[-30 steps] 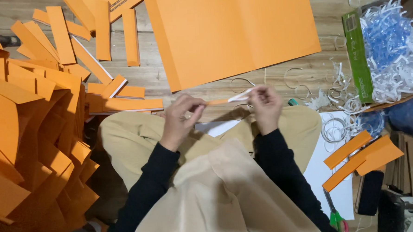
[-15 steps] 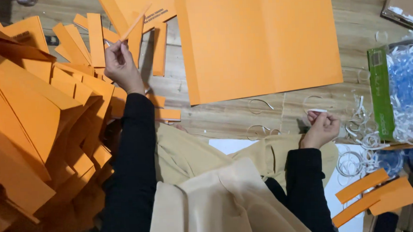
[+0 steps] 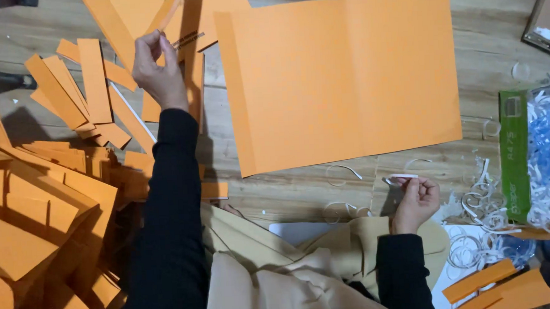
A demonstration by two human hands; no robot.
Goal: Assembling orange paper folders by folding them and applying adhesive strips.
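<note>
Orange paper strip (image 3: 186, 38) is pinched between the fingertips of the left hand (image 3: 159, 70), held out at arm's length above the scattered orange strips (image 3: 92, 82) on the wooden floor (image 3: 480, 34), as if being set among them. Nearest the camera, beige clothing (image 3: 274, 266) covers the person's lap. Just beyond it, the right hand (image 3: 416, 203) is curled closed, gripping a white curled sliver (image 3: 403, 177) between thumb and forefinger, low over the loose white peelings (image 3: 475, 207), likely to drop it with the waste. Farther out lies a large orange folded sheet (image 3: 346, 77), flat and open.
</note>
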